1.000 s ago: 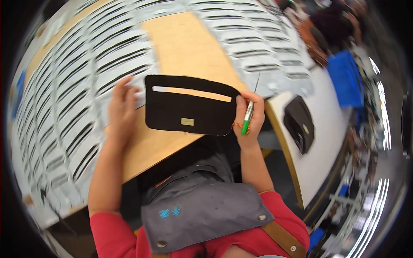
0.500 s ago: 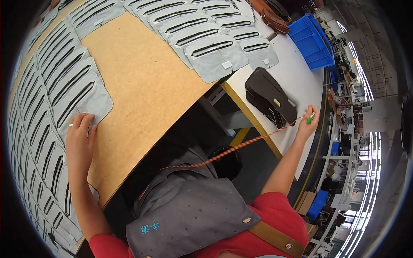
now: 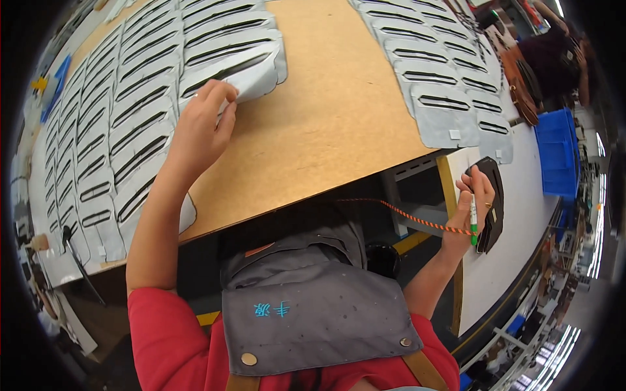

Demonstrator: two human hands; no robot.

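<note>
My left hand (image 3: 206, 127) is on the far left rows of pieces, fingers closed on the raised edge of a pale grey piece (image 3: 257, 83) with a long black-edged slot. My right hand (image 3: 466, 208) holds a slim white-and-green pen-like tool (image 3: 473, 229); an orange-and-black twisted cord (image 3: 417, 218) runs from near it toward the table's underside. Just beside and under my right hand lie dark flat bag pieces (image 3: 492, 212) on the white side table. Whether the right fingers also touch them I cannot tell.
Rows of grey pieces (image 3: 137, 104) cover both sides of the plywood table (image 3: 313, 98). The white side table (image 3: 515, 228) adjoins at right, with a blue crate (image 3: 556, 146) beyond it. Brown bags (image 3: 521, 88) and another person (image 3: 551, 58) are at the upper right.
A second ago I held a black piece up. It is no longer between my hands. My left hand has moved forward and lifted a grey piece; my right hand has moved right to the dark pieces.
</note>
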